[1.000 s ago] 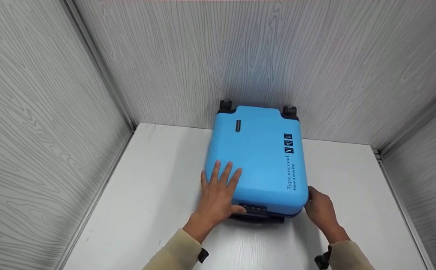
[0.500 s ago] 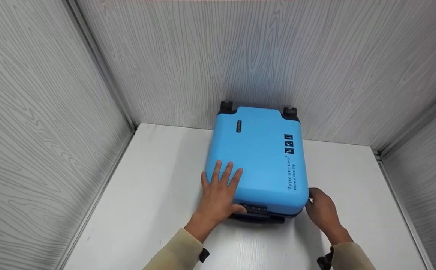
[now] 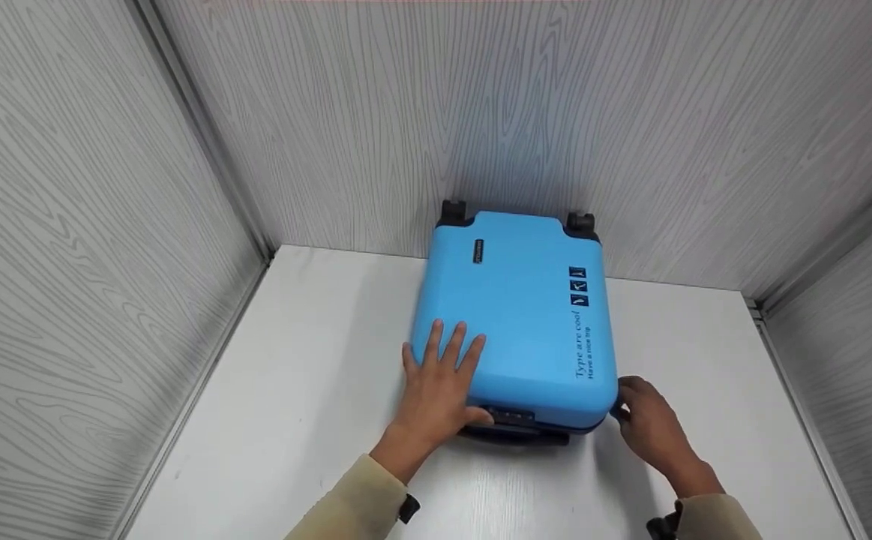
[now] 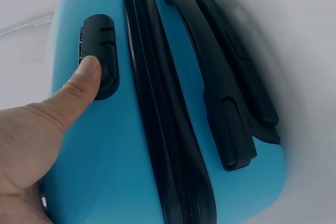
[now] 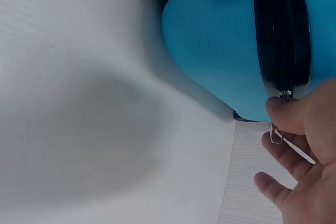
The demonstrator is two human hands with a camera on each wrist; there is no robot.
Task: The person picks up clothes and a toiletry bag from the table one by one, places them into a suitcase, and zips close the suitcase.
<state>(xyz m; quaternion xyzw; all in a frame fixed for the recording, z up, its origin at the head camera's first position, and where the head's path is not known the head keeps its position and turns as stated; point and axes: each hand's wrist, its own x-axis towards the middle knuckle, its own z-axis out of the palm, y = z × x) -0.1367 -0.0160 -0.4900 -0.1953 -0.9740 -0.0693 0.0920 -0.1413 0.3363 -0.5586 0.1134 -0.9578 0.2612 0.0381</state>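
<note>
Right hand (image 3: 650,426) pinches zipper pull (image 5: 275,135), left hand (image 3: 434,396) splayed on blue suitcase (image 3: 518,300): apparent zipping step, next tug needing firm bracing.

Suitcase (image 3: 525,300) lying on table (image 3: 293,337), 2 wheels (image 3: 453,213) at far end, by back wall (image 3: 376,112). Near end: lock (image 4: 98,32) above handle (image 4: 211,74). Left hand (image 3: 434,394) on near left corner and lock; right hand (image 3: 651,421) at near right corner, on zipper pull (image 5: 275,136).

Beige sleeves (image 3: 353,501), small black wrist devices (image 3: 409,509)
</note>
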